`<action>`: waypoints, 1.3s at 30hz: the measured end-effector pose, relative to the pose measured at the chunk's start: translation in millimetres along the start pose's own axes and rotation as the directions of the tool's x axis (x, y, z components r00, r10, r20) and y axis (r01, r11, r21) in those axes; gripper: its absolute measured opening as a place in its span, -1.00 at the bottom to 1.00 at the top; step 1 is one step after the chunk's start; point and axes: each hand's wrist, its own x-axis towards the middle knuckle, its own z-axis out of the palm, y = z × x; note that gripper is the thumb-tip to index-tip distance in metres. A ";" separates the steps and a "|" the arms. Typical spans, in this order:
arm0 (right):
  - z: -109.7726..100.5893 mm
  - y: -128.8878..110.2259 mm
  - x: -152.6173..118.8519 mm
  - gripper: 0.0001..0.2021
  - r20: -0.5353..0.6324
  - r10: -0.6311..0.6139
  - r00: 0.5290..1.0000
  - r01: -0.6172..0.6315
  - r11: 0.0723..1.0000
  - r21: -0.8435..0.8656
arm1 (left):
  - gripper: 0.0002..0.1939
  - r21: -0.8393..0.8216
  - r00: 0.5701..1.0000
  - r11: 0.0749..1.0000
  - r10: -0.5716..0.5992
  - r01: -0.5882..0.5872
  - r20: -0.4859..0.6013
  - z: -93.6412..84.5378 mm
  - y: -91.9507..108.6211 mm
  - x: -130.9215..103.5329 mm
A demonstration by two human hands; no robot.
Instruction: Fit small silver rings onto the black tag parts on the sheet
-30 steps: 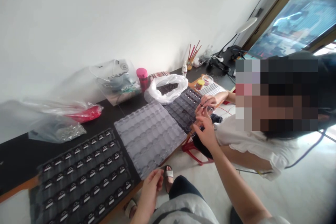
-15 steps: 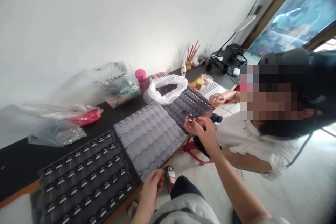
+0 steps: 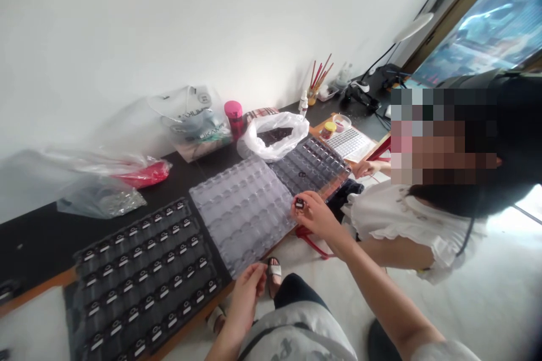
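Observation:
My right hand [image 3: 318,215] pinches a small black piece [image 3: 300,203] with a ring and a white mark on its face. It is held over the right front corner of a clear grey moulded tray [image 3: 243,211], whose pockets hold no pieces. Low in front of that tray, my left hand [image 3: 250,286] is closed, thumb against fingers; whatever it may grip is too small or hidden. To the left lies a black tray [image 3: 146,271] with rows of similar black pieces. Another dark tray [image 3: 302,166], partly filled, lies beyond the clear one.
A co-worker [image 3: 393,208] sits at the right, one hand [image 3: 367,168] by the far tray. Along the wall stand a white plastic bag [image 3: 275,149], a pink-lidded bottle [image 3: 234,118], a printed bag [image 3: 190,124] and a red plastic-wrapped bundle [image 3: 148,174]. A keyboard [image 3: 349,142] lies farther right.
My right hand has come down and left, and the black piece is lower and turned in its fingers. The co-worker's hand has lowered at the far tray. My left hand stays pinched.

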 end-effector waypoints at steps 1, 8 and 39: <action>2.2 0.1 0.7 -0.66 -0.018 0.000 1.000 0.000 1.000 -0.008 | -0.69 -0.007 1.000 1.000 0.001 -0.001 0.001 -0.7 -0.8 0.3; 3.4 7.3 6.6 -0.65 -0.038 -0.020 0.999 0.015 0.989 -0.145 | -0.71 -0.041 1.000 0.999 0.015 -0.015 -0.011 -4.4 -6.7 -6.1; 277.2 -270.4 -42.9 -0.59 0.276 -0.412 0.868 0.367 0.908 0.202 | -0.67 -0.268 0.981 0.951 0.115 -0.154 -0.154 -298.5 -33.5 -133.5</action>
